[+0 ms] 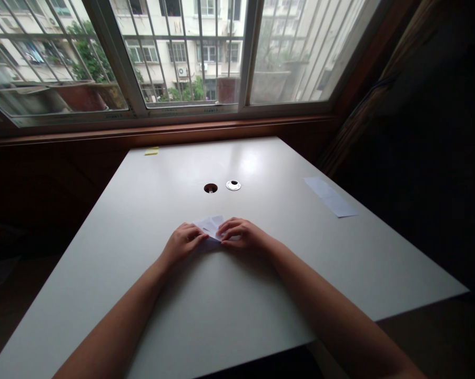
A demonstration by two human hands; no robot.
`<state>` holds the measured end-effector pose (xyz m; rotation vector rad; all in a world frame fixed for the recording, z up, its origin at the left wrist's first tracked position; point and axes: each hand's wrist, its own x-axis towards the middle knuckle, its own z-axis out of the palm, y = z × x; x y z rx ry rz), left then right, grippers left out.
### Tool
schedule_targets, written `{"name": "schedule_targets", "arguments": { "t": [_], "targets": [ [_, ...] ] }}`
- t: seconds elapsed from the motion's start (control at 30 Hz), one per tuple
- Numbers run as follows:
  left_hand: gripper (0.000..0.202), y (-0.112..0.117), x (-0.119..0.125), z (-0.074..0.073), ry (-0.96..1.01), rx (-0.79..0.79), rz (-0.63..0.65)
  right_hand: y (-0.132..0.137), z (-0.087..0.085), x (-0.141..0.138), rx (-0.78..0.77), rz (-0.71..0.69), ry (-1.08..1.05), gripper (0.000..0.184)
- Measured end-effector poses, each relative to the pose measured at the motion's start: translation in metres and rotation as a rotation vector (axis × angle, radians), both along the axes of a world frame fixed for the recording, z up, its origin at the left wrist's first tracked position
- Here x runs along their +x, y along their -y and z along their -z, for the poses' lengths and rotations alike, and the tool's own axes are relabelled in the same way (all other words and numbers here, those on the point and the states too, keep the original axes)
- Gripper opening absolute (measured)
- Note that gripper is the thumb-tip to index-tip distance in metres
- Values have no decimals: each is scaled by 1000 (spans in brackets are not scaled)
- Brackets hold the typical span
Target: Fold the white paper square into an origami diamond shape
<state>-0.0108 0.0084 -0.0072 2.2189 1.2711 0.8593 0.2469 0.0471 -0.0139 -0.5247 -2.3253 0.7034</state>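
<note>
Between my two hands, near the middle of the white table, is a small folded piece of white paper (210, 223). My left hand (183, 239) grips its left side, thumb and fingers pinched at the near edge. On the right, my right hand (240, 233) has its fingers curled over the paper, the thumb close to the near corner. Parts of the paper are hidden under the fingers, so the exact folds cannot be made out.
A strip of white paper (332, 197) lies near the right edge of the table (103, 252). Beyond my hands are a round hole (211, 188) and a silvery round cap (233, 185). Yellow tape (151, 151) marks the far left corner. A barred window (190, 58) stands behind.
</note>
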Motion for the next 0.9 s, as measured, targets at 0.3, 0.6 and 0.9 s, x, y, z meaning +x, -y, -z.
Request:
{"name": "schedule_targets", "arguments": {
  "t": [0.3, 0.6, 0.9],
  "targets": [
    [26, 1, 1, -1, 27, -88, -226, 10, -15, -5, -153, -89, 36, 21],
    [25, 0, 0, 7, -40, 6, -192, 12, -9, -12, -59, -52, 61, 22],
    [19, 0, 1, 9, -121, 76, -197, 23, -18, -25, -14, -113, 56, 14]
  ]
}}
